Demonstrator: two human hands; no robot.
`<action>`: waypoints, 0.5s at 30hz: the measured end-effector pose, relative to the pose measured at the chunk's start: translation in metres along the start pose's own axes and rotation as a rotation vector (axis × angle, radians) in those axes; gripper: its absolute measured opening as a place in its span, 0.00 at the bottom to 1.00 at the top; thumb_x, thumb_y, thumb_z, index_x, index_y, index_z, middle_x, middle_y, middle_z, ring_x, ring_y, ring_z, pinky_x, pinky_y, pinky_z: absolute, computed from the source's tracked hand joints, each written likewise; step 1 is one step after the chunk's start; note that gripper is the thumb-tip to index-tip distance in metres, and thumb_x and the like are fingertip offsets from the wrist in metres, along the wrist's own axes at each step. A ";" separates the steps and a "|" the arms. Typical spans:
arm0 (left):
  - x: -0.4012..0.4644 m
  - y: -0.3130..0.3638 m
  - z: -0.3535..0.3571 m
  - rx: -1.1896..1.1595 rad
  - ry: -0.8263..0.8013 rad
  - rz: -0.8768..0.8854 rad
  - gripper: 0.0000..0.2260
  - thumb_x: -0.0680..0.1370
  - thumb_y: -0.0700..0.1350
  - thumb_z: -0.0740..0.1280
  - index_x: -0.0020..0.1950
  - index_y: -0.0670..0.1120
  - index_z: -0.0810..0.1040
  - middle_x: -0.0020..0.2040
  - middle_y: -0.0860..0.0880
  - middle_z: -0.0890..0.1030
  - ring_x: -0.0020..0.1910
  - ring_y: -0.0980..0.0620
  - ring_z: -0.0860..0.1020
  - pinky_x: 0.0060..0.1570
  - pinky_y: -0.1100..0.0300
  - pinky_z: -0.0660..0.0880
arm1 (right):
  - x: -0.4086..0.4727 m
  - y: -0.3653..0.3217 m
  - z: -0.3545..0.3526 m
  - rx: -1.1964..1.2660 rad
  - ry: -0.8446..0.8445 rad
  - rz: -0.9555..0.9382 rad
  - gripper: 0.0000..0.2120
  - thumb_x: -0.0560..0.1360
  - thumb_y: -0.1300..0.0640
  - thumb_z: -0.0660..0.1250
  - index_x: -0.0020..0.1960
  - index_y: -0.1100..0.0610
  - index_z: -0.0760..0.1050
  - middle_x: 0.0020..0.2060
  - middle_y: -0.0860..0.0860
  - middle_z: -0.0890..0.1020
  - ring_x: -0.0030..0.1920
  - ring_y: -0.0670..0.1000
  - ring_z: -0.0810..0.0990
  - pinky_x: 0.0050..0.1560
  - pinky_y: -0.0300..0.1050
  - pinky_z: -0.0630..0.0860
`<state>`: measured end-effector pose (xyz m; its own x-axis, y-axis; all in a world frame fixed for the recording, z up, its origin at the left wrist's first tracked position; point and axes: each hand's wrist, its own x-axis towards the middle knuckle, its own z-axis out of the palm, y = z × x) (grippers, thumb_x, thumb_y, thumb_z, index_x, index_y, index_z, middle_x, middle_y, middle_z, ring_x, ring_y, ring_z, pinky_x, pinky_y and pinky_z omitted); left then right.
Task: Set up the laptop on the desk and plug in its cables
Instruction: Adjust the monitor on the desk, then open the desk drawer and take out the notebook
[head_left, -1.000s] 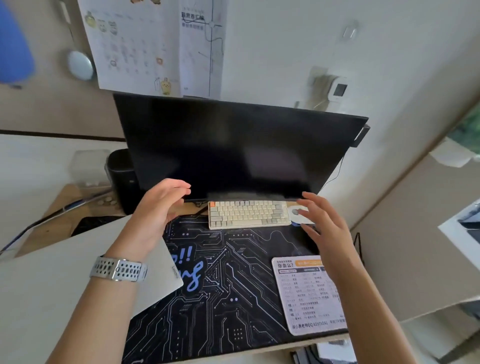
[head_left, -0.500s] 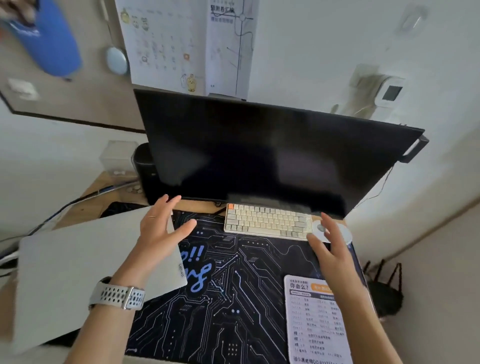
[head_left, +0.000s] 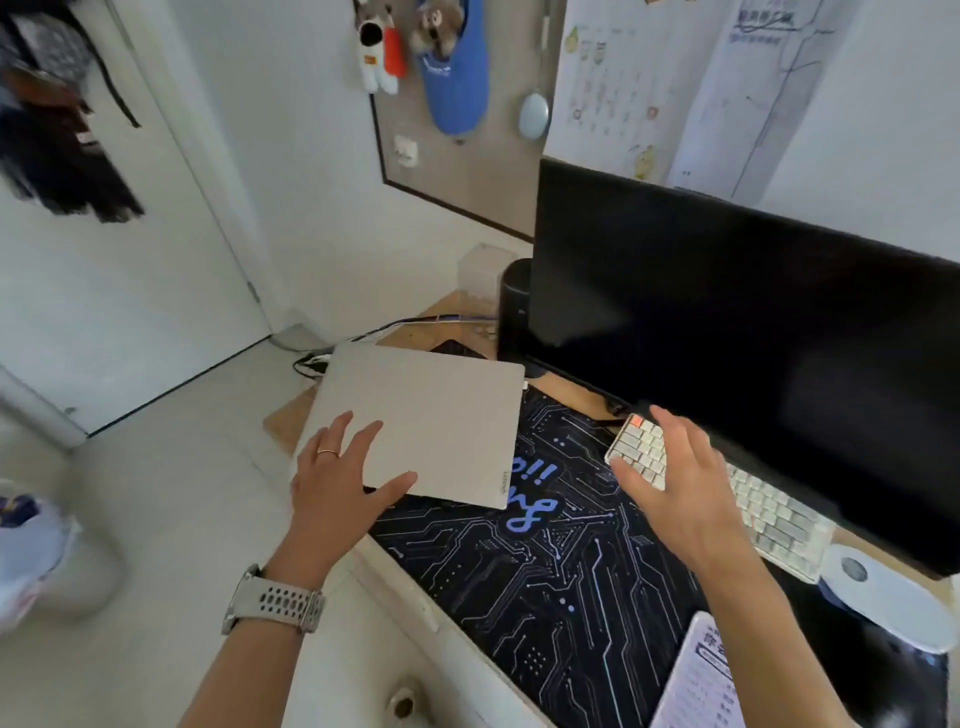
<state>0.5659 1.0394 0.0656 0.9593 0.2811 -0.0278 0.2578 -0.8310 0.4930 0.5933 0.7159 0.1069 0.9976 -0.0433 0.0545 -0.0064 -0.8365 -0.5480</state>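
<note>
Left hand (head_left: 340, 486) at 7 o'clock, fingers spread flat over near corner of closed laptop (head_left: 421, 423), gripping nothing. Laptop at 10 o'clock on desk (head_left: 291, 418), overlapping mat (head_left: 561, 571). I'd slide it square before opening. Right hand (head_left: 675, 491) open, hovering over keyboard (head_left: 769, 512).

Both forearms are bare, with no sleeves in view. The left wrist wears a watch (head_left: 275, 603) on a pale grey perforated sport band. The left hand (head_left: 337, 480) carries a thin ring (head_left: 328, 452); the right hand (head_left: 675, 493) wears nothing.
</note>
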 end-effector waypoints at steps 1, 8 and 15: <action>-0.006 -0.008 -0.002 -0.001 0.029 -0.035 0.33 0.72 0.64 0.68 0.74 0.56 0.65 0.79 0.49 0.57 0.76 0.42 0.51 0.72 0.42 0.57 | 0.002 -0.006 0.004 0.008 -0.012 -0.033 0.35 0.74 0.43 0.67 0.76 0.54 0.58 0.72 0.54 0.66 0.71 0.57 0.64 0.68 0.53 0.66; -0.013 -0.063 -0.001 0.041 0.110 -0.217 0.32 0.73 0.64 0.67 0.72 0.50 0.68 0.75 0.44 0.64 0.73 0.39 0.58 0.70 0.45 0.60 | 0.012 -0.047 0.037 -0.019 -0.094 -0.166 0.34 0.74 0.44 0.68 0.75 0.53 0.60 0.69 0.54 0.68 0.67 0.56 0.67 0.66 0.54 0.67; 0.006 -0.111 0.031 0.142 -0.089 -0.286 0.41 0.72 0.68 0.64 0.78 0.48 0.56 0.78 0.46 0.58 0.75 0.40 0.55 0.69 0.42 0.62 | 0.010 -0.093 0.094 -0.126 -0.207 -0.191 0.39 0.73 0.40 0.67 0.77 0.50 0.54 0.74 0.52 0.62 0.72 0.56 0.62 0.67 0.57 0.68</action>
<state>0.5464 1.1182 -0.0161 0.8503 0.4747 -0.2271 0.5257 -0.7846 0.3286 0.6101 0.8447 0.0802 0.9743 0.2228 -0.0320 0.1870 -0.8803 -0.4361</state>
